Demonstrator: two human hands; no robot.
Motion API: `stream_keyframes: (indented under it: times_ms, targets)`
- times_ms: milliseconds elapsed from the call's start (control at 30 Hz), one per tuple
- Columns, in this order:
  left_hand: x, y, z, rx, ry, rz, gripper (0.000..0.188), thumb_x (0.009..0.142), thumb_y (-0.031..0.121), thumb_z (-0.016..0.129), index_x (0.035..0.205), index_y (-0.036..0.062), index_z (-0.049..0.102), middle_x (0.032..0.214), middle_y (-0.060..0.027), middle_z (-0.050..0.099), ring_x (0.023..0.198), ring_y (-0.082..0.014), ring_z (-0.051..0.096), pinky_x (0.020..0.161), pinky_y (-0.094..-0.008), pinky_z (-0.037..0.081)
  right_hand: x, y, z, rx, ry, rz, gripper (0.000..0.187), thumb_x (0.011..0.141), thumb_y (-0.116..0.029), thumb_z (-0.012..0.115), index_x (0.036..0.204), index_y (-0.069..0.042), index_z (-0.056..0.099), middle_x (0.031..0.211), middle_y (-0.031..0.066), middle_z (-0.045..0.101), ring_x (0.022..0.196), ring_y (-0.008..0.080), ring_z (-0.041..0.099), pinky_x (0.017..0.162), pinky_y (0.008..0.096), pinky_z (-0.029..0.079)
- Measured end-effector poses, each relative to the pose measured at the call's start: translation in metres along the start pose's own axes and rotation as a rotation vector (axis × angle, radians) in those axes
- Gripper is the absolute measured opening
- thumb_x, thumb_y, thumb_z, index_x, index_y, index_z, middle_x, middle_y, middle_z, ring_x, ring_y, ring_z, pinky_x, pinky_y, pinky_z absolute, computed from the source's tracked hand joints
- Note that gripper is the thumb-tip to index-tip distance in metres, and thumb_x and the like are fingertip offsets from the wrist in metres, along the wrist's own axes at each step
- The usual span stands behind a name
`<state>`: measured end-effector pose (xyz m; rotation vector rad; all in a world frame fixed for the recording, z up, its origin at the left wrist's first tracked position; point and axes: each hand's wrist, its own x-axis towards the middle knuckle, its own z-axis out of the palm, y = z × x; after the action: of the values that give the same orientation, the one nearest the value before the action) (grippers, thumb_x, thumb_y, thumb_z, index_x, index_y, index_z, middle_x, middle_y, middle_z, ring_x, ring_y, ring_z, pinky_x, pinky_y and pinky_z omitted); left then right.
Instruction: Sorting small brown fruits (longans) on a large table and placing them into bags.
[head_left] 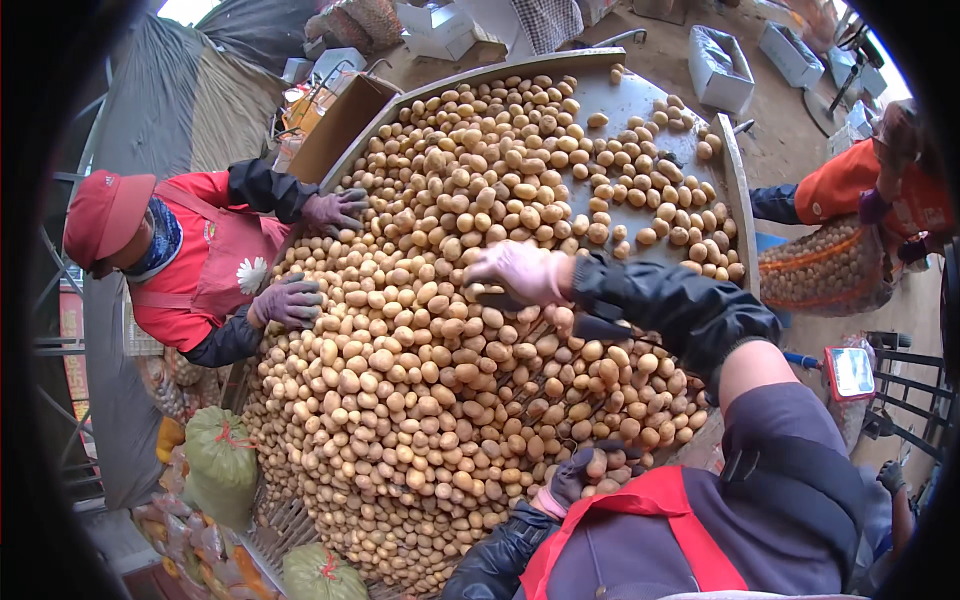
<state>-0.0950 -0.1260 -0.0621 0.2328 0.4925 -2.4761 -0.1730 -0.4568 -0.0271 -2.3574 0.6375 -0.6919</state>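
Note:
A large heap of potatoes [400,370] covers a sorting table. Above its middle, my right hand [520,275], in a lilac glove with dark finger parts, stretches out with its fingers apart; it is slightly blurred. Just below that wrist are a blurred potato [559,319] and a dark shape [602,328] I cannot make out. Close to my body, my left hand [572,478], gloved in dark and lilac, curls round several potatoes [605,468] at the heap's near edge. Part of its fingers is hidden by them.
Across the heap, a co-worker in a red cap [108,215] has both gloved hands on potatoes. Raised rims [740,200] border the metal tabletop [640,225]. Green sacks [220,465] stand lower left. At right, another person holds a filled mesh sack [825,268] near a scale display [850,372].

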Motion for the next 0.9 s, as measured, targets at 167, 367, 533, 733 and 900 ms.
stream_keyframes:
  times_ms: [167,367,533,733,900]
  targets:
    - [-0.004,-0.001,-0.021,0.002,-0.067,0.030,0.060,0.095,0.039,0.062,0.141,0.0033,0.047,0.149,-0.0205,0.042,0.137,-0.0379,0.041,0.117,-0.0509,0.033,0.069,0.072,0.004,-0.497,-0.163,0.429,0.056,0.084,-0.032,0.069,0.138,-0.030,0.055,0.148,0.0100,0.042,0.143,0.0375,0.028,0.113,0.0611,0.024]
    - [-0.014,0.008,0.002,-0.096,-0.160,0.073,0.050,0.097,0.043,0.058,0.124,0.0014,0.062,0.147,-0.0177,0.045,0.140,-0.0436,0.036,0.118,-0.0542,0.029,-0.005,0.040,0.037,-0.608,0.082,0.045,0.051,0.081,-0.035,0.071,0.130,-0.027,0.058,0.120,0.0135,0.053,0.123,0.0329,0.045,0.095,0.0484,0.040]
    - [-0.018,0.002,-0.006,0.194,-0.252,0.352,0.042,0.101,0.038,0.050,0.116,0.0019,0.065,0.138,-0.0198,0.053,0.138,-0.0452,0.038,0.118,-0.0584,0.026,-0.014,0.033,-0.018,0.010,-0.112,0.285,0.047,0.089,-0.032,0.067,0.135,-0.028,0.057,0.092,0.0154,0.065,0.090,0.0348,0.066,0.077,0.0440,0.054]
    - [-0.018,0.014,-0.030,0.108,-0.251,0.151,0.066,0.097,0.052,0.048,0.135,-0.0018,0.054,0.142,-0.0256,0.049,0.134,-0.0443,0.044,0.119,-0.0575,0.025,0.049,0.129,-0.020,-0.587,-0.199,0.400,0.037,0.086,-0.007,0.063,0.122,-0.013,0.062,0.122,0.0149,0.058,0.107,0.0314,0.065,0.081,0.0412,0.055]
    - [-0.025,0.017,-0.006,-0.130,-0.151,0.184,0.059,0.099,0.046,0.045,0.135,-0.0004,0.055,0.154,-0.0240,0.034,0.137,-0.0470,0.040,0.119,-0.0587,0.023,0.065,0.108,-0.040,-0.675,-0.413,0.366,0.043,0.084,-0.009,0.065,0.126,-0.010,0.055,0.122,0.0160,0.056,0.105,0.0315,0.066,0.079,0.0416,0.056]
